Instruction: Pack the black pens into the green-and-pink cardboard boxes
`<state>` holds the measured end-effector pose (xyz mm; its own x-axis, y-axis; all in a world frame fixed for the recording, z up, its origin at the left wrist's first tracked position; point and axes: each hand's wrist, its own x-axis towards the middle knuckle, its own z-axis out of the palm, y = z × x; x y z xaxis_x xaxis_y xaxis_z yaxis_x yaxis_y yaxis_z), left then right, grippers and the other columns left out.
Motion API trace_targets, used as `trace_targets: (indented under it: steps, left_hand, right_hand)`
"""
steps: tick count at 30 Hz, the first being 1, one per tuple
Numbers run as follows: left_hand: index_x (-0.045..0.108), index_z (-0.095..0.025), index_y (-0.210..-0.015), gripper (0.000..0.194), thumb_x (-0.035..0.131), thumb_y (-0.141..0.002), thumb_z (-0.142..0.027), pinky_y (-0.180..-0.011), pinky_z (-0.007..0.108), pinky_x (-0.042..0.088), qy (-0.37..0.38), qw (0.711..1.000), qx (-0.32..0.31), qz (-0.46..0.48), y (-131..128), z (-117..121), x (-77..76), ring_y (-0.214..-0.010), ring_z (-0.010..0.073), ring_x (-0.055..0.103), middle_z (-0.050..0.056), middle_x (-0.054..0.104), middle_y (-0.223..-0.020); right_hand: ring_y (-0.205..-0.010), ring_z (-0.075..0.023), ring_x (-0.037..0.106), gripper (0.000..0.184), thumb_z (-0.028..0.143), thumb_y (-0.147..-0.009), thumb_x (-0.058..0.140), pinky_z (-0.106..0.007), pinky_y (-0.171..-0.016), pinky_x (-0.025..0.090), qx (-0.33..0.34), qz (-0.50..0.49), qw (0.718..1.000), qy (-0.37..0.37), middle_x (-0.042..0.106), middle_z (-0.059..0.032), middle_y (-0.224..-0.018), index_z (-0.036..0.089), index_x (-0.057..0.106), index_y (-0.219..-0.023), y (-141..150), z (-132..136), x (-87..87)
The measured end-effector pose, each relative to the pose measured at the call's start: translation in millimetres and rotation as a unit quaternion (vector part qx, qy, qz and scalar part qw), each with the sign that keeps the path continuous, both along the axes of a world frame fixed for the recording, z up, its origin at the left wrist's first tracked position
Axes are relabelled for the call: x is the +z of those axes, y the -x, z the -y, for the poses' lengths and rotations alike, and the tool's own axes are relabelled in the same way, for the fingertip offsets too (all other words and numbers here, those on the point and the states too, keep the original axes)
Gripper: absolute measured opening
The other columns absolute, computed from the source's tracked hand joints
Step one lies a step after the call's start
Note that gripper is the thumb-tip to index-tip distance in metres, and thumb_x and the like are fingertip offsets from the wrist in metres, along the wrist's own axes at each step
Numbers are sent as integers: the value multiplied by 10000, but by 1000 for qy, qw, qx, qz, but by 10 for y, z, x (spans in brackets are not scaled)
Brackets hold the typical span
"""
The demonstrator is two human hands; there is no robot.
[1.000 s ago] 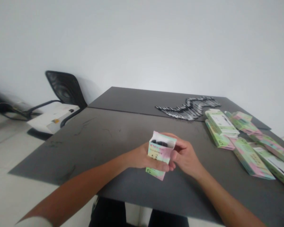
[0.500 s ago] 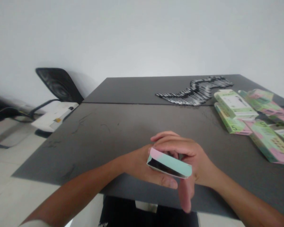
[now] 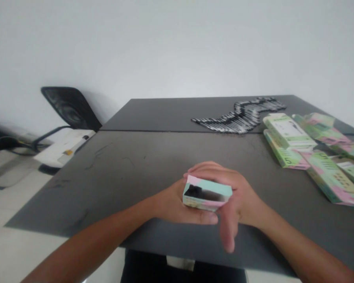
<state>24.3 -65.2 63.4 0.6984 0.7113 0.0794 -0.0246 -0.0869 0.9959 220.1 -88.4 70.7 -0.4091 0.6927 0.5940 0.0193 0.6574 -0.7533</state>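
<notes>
A small pink and mint-green carton (image 3: 206, 203) is held in front of me, low over the near part of the table. Its end faces me, with a dark opening or dark contents showing below a pale green edge; which one I cannot tell. My left hand (image 3: 177, 204) wraps the carton from the left, thumb along its near side. At the carton's right end is my right hand (image 3: 238, 192), touching it. Its fingers stretch behind the carton over my left fingers, and its thumb points down, apart from them.
Several slim black-and-clear pens (image 3: 238, 120) lie in a wavy row at the back of the dark table (image 3: 129, 165). Flat green and pink cartons (image 3: 333, 177) are heaped on the right. A black chair (image 3: 70, 106) and a white box (image 3: 65, 147) stand left.
The carton has tipped so its end faces me. My right hand has gone from pinching its upper edge to lying stretched along its right end and back, thumb pointing down.
</notes>
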Motion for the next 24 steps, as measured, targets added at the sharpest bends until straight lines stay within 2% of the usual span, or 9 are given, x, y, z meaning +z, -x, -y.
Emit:
trace_targets:
  steps: [2, 4, 6, 7, 10, 13, 15, 18, 24]
  left_hand:
    - [774, -175, -956, 253, 876, -792, -339, -806, 362, 621, 35, 998, -52, 26, -44, -34, -94, -861, 241, 741, 62, 764, -920]
    - [747, -169, -960, 320, 859, -838, -443, -737, 321, 604, 68, 996, -5, 56, -69, -100, -213, -791, 205, 705, 62, 744, -895]
    - [738, -161, -980, 357, 842, -867, -484, -765, 308, 588, 59, 992, 82, 75, -70, -196, -314, -829, 200, 692, 71, 745, -935]
    - [736, -159, -975, 371, 824, -882, -507, -743, 295, 575, 50, 987, 125, 85, -64, -251, -350, -813, 194, 683, 69, 743, -924]
    - [731, -154, -960, 398, 827, -859, -527, -744, 293, 558, 16, 963, 244, 112, -27, -416, -411, -828, 209, 685, 66, 747, -904]
    - [717, -152, -954, 415, 832, -822, -529, -757, 303, 552, 9, 938, 327, 116, 14, -559, -447, -845, 231, 701, 70, 756, -898]
    - [706, -152, -954, 415, 813, -829, -533, -759, 306, 544, 6, 929, 351, 118, 35, -634, -474, -842, 234, 702, 72, 754, -894]
    - [700, -149, -955, 403, 788, -845, -526, -763, 309, 536, 4, 922, 366, 122, 51, -710, -512, -825, 229, 693, 71, 744, -887]
    - [670, -147, -968, 369, 743, -888, -500, -720, 297, 507, 9, 928, 356, 112, 34, -718, -535, -769, 203, 651, 54, 701, -849]
  right_hand:
    - [-1074, -294, 770, 956, 901, -658, 744, -411, -972, 596, -56, 7, 998, 24, 812, -115, -1211, 267, 744, -1374, -100, -80, -89]
    - [-1134, -308, 745, 1060, 999, -699, 550, -440, -1009, 573, -150, 25, 988, 23, 790, -124, -1271, 273, 673, -1461, -233, -177, -198]
    - [-1160, -294, 732, 925, 942, -868, 443, -435, -986, 576, -286, 53, 957, 10, 779, -121, -1273, 262, 651, -1460, -388, -296, -305]
    - [-1119, -265, 740, 819, 879, -952, 388, -414, -961, 587, -382, 83, 920, 8, 779, -108, -1238, 262, 675, -1407, -467, -368, -348]
    - [-1064, -270, 713, 582, 642, -1061, 460, -438, -920, 580, -490, 127, 862, 4, 718, -165, -1253, 185, 724, -1304, -673, -648, -402]
    - [-1021, -237, 710, 399, 491, -1007, 637, -401, -965, 566, -476, 223, 851, 7, 700, -128, -1237, 211, 777, -1255, -777, -1049, -342]
    - [-1034, -225, 712, 299, 400, -972, 709, -381, -1007, 548, -454, 298, 839, 22, 713, -104, -1196, 230, 807, -1198, -781, -1354, -282]
    - [-1075, -237, 708, 270, 369, -966, 745, -430, -1026, 552, -441, 392, 805, 58, 728, -101, -1189, 202, 788, -1174, -728, -1752, -233]
    - [-1141, -238, 701, 329, 447, -1027, 680, -477, -1014, 587, -429, 503, 741, 115, 717, -95, -1280, 191, 709, -1231, -644, -2051, -272]
